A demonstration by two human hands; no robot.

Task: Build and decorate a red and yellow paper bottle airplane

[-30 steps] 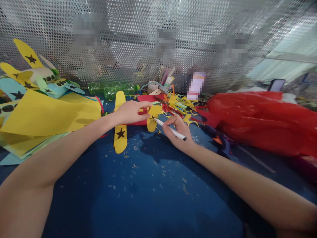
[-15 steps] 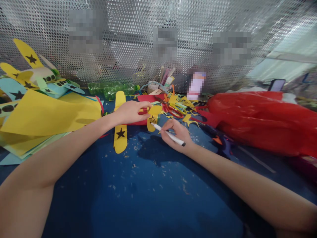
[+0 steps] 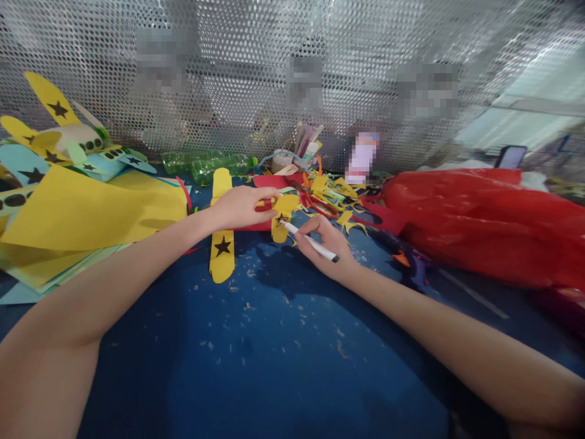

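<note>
A toy airplane with a red body [image 3: 253, 224] lies on the table, its long yellow wing [image 3: 222, 262] marked with a filled black star. Across the body rests my left hand [image 3: 240, 206], thumb and fingers holding it near the yellow tail piece [image 3: 280, 233]. A black outlined star, partly filled in, shows on that tail piece. My right hand [image 3: 326, 244] is closed around a white marker [image 3: 315, 245] with a black end. The marker's tip touches the star. Part of the airplane is hidden under my left hand.
Yellow paper sheets [image 3: 100, 210] and finished paper planes [image 3: 75, 140] sit at left. Green plastic bottles [image 3: 205, 164], red-handled scissors [image 3: 322, 206] and paper scraps [image 3: 336, 192] lie behind. A red plastic bag [image 3: 470, 225] fills the right, before a perforated metal screen [image 3: 242, 79].
The marker's tip has moved slightly up and right on the tail star, and more of the star is dark. My left hand and the airplane have stayed in place.
</note>
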